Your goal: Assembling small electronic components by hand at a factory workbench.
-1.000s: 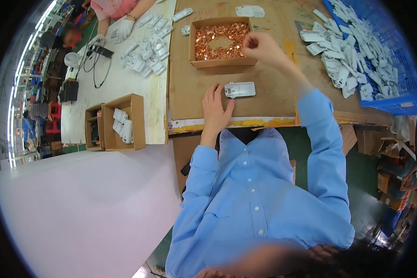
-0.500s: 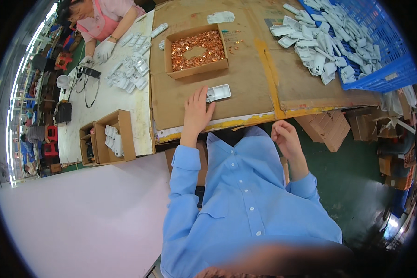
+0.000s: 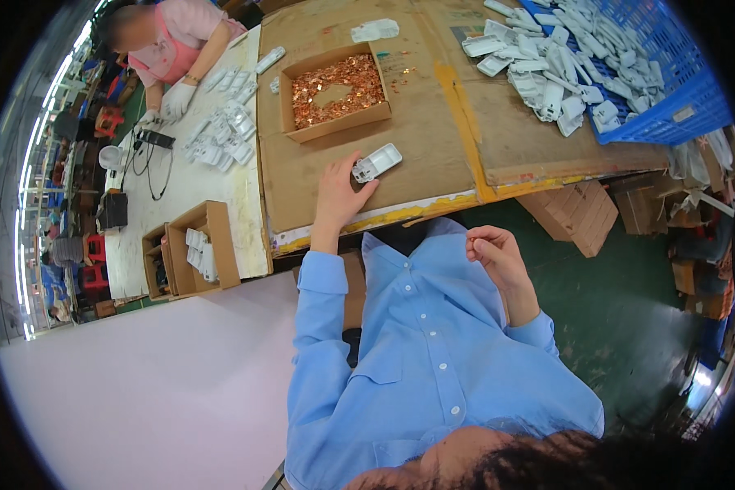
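While left hand (image 3: 337, 192) touches casing (image 3: 376, 162).

White plastic housing (image 3: 376, 162) smooth, slightly glossy; tabletop (image 3: 433, 131) matt brown cardboard; cardboard box (image 3: 335, 122) holds shiny copper-coloured metal bits (image 3: 335, 80).

A cardboard box (image 3: 335, 90) of small copper pieces stood on the brown bench (image 3: 433, 139). A blue crate (image 3: 670, 90) held many white plastic shells (image 3: 555, 69) — some spilled beside it. At the white table (image 3: 171, 212) another person (image 3: 171, 41) in pink worked — an open box (image 3: 196, 253) stood near its edge.
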Demonstrator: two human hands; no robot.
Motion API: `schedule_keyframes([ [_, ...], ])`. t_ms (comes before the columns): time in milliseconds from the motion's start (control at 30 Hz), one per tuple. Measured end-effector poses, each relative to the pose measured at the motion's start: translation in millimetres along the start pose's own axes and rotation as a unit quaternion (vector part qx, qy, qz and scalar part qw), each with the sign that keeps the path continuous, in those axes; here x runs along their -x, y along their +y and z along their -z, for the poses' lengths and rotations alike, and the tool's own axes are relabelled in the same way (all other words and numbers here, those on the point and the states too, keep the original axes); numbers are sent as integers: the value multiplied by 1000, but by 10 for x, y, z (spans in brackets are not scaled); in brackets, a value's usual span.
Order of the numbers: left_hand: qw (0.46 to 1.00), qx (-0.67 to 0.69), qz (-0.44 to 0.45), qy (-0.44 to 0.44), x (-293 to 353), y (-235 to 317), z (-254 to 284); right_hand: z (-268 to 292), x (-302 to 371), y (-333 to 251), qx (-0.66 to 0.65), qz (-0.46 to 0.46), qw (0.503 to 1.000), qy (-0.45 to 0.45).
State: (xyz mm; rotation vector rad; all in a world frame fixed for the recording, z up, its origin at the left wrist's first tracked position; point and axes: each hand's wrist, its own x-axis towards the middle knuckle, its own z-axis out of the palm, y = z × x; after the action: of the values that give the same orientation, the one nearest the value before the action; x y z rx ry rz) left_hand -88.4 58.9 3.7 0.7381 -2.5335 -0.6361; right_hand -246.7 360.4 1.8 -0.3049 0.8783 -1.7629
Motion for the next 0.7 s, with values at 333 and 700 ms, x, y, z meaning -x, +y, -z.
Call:
schedule_keyframes([
  [333, 929, 306, 136, 159, 100, -61, -153, -31, 14, 114, 30, 3, 1000, 11],
  [700, 544, 811, 197, 87, 305, 492, -120, -174, -60, 39, 14, 4, 999, 41],
])
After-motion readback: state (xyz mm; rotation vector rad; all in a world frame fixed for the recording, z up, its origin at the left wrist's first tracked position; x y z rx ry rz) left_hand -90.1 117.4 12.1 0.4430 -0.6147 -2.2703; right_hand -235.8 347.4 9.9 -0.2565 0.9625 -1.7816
